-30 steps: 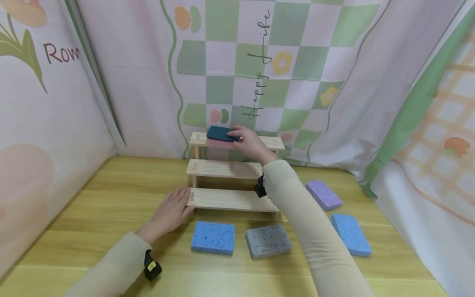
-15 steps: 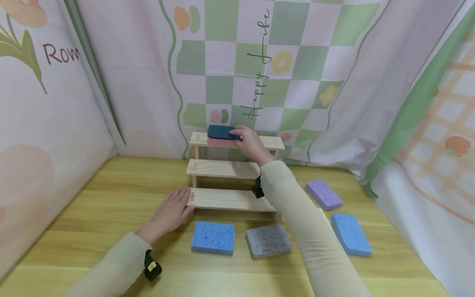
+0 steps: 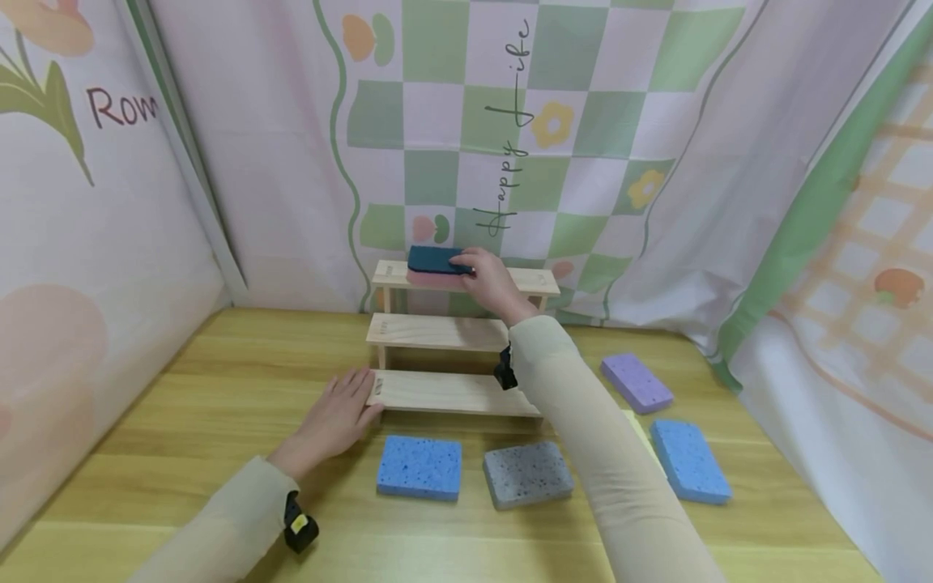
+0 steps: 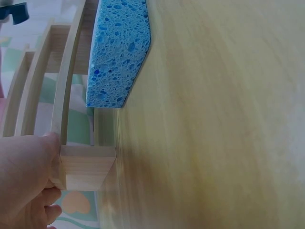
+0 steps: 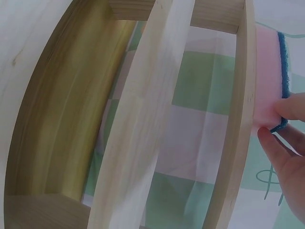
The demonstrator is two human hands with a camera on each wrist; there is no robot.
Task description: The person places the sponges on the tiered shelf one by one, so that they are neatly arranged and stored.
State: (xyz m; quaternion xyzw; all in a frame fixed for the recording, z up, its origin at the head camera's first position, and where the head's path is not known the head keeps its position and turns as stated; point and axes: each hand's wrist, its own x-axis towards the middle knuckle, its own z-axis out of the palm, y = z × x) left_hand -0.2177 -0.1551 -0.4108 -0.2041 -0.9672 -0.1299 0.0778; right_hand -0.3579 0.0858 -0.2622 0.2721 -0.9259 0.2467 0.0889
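On the top step of a three-step wooden stand [image 3: 452, 393] lies a pink sponge [image 5: 268, 76] with a dark blue scouring layer [image 3: 432, 259] facing up. My right hand [image 3: 496, 283] pinches its right end; the right wrist view shows the thumb and fingers at its edge. My left hand [image 3: 331, 421] holds the left end of the lowest step. In the left wrist view, the thumb lies at the board's front edge and other fingers curl by its end. In front of the stand lie a blue sponge [image 3: 419, 467] and a grey speckled sponge [image 3: 528, 474].
To the right of my right sleeve lie a purple sponge [image 3: 636, 383] and another blue sponge [image 3: 690, 461]. A pale yellow thing [image 3: 641, 437] shows partly beside the sleeve. Patterned curtains [image 3: 291, 162] surround the wooden table [image 3: 204, 405] at the back and sides.
The pink and dark blue sponge has shifted very slightly right and straightened on the top step. My right forearm has moved a little left, uncovering part of the yellow thing. The left hand stays put.
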